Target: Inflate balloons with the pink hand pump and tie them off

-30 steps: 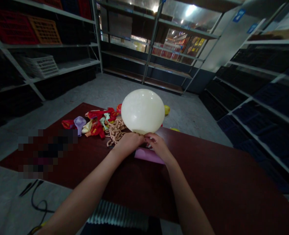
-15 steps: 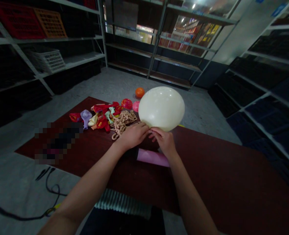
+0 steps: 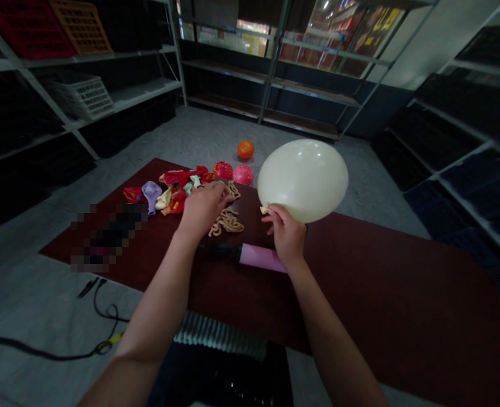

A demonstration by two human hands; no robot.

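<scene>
An inflated pale white balloon [image 3: 303,180] stands up from my right hand [image 3: 287,232], whose thumb and fingers pinch it at the neck; the rolled end sticks out to the left. My left hand [image 3: 203,208] is over a heap of tan cord [image 3: 228,222], its fingers bent and partly apart, with nothing visible held in them. Part of the cord is hidden under that hand. Uninflated balloons [image 3: 173,195] in red, purple, cream and mint lie just left of it. Below my right hand, a pink hand pump [image 3: 262,258] with a black end rests on the table.
Two small inflated pink-red balloons [image 3: 243,174] sit at the far edge of the brown table [image 3: 381,282]. Beyond them an orange ball [image 3: 245,150] is on the floor. Metal shelves with crates [image 3: 91,96] line the room. A black cable [image 3: 42,353] lies on the floor at left.
My left hand has left the balloon's neck and moved left over the cord. My right hand still holds the balloon, which now appears further right. The view has shifted slightly.
</scene>
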